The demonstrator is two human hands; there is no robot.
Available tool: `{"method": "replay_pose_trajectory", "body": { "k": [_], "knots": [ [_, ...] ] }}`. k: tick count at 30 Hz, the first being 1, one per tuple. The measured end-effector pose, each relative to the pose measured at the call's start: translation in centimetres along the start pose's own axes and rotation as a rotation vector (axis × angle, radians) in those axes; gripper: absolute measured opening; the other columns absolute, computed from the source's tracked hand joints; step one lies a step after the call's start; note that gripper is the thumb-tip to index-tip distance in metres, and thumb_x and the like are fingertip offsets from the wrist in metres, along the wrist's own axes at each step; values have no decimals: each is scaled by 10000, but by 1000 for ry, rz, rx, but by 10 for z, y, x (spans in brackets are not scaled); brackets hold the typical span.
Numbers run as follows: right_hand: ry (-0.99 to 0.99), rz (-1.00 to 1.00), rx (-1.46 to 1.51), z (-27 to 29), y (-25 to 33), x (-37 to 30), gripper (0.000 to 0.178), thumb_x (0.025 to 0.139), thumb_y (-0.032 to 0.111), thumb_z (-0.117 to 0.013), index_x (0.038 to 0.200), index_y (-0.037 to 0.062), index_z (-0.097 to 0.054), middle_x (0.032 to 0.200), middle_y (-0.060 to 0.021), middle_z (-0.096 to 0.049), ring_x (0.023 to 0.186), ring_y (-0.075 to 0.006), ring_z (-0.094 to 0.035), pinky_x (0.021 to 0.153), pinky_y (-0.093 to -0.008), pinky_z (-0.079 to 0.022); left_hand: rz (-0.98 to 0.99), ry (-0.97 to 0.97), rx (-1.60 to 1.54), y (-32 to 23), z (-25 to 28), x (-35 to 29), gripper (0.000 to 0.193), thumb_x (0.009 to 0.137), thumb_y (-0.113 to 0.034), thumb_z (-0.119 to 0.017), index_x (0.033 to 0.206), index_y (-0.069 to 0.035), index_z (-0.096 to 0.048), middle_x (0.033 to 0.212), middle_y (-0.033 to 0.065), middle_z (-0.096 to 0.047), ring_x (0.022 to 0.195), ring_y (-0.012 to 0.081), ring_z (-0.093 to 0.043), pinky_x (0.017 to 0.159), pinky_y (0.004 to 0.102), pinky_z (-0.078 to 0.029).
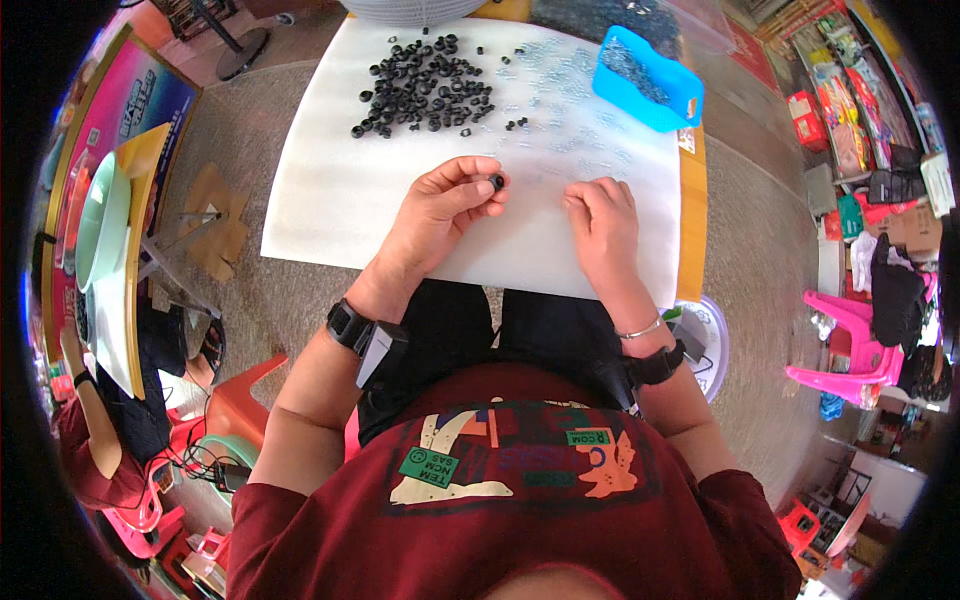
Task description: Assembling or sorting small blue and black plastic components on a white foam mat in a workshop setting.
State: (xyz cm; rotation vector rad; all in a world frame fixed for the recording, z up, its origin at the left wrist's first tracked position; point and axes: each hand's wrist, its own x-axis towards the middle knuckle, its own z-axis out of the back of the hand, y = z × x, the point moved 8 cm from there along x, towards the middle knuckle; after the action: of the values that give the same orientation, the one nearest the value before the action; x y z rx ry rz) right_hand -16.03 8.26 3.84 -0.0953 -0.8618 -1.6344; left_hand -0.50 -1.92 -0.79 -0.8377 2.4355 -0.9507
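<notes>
A small black round part (496, 182) with a hollow in its end sits pinched between the thumb and fingers of my left hand (445, 208). To the right, over the white sheet (335, 205), my right hand (605, 222) has its fingers curled together. Whatever its fingertips hold, if anything, is too small or hidden to make out. Beyond my left hand lies a loose pile of similar black parts (425, 88), with a few strays (517, 124) beside it. Many tiny clear bluish pieces (570, 100) are scattered on the sheet beyond my right hand.
A blue plastic tray (682, 112) holding more of the clear pieces stands at the table's far right. Behind the sheet is a grey round container (412, 8). A pink chair (850, 345) is to the right; another person (100, 455) sits by a table at left.
</notes>
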Motion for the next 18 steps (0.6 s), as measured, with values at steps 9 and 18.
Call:
{"method": "replay_pose_trajectory", "body": {
  "k": [9, 18],
  "knots": [
    [51, -37, 442, -10, 63, 42, 86, 809, 58, -671, 865, 36, -609, 836, -85, -612, 792, -261, -567, 678, -359, -470, -8, 17, -57, 0, 4, 1, 168, 919, -30, -589, 1085, -15, -611, 995, 102, -660, 868, 159, -657, 789, 264, -557],
    [74, 86, 354, -13, 76, 42, 98, 804, 14, -655, 893, 31, -619, 826, -83, -616, 791, -265, -571, 674, -356, -476, -8, 38, -78, 2, 5, 3, 149, 920, -33, -590, 1068, -26, -608, 963, 75, -655, 846, 156, -656, 781, 270, -558]
  ]
}}
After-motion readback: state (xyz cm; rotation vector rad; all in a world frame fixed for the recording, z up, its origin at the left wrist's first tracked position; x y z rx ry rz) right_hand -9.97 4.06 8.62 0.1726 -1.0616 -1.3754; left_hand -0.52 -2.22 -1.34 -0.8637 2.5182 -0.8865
